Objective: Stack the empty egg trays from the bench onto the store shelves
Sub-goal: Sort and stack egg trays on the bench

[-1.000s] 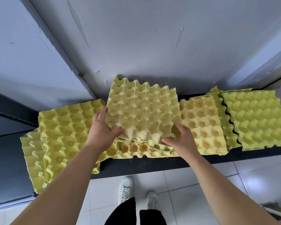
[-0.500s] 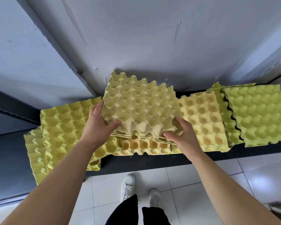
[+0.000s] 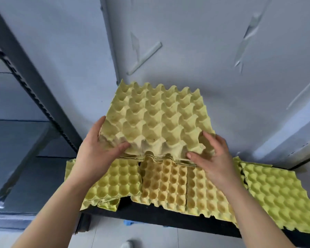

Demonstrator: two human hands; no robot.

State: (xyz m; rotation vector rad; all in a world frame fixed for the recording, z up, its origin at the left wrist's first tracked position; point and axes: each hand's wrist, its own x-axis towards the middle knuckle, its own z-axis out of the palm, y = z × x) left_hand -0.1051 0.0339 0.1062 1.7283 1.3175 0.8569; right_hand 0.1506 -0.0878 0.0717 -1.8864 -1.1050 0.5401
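Above the black bench (image 3: 168, 221), a thin nested stack of egg trays (image 3: 157, 119) was held clear of the surface in both hands, tilted with its cup side toward the camera and its far edge in front of the grey wall (image 3: 204, 51). The left hand (image 3: 95, 154) clamped the near-left corner, thumb lying across the top and a finger running up the left edge; its other fingers were hidden beneath the stack. The right hand (image 3: 211, 158) gripped the near-right corner, thumb pressed against the layered front edge and fingers curled over the cups. How many trays made up the stack could not be counted from the thin lips showing between the thumbs. Below the hands, loose yellow trays (image 3: 165, 185) lay side by side and overlapping on the bench, partly covered by both forearms, and another tray (image 3: 279, 197) farther right ran off the frame edge. A dark shelving upright (image 3: 34, 90) slanted down the left, blurred. A small blue object (image 3: 129, 223) under the bench was too small to identify.
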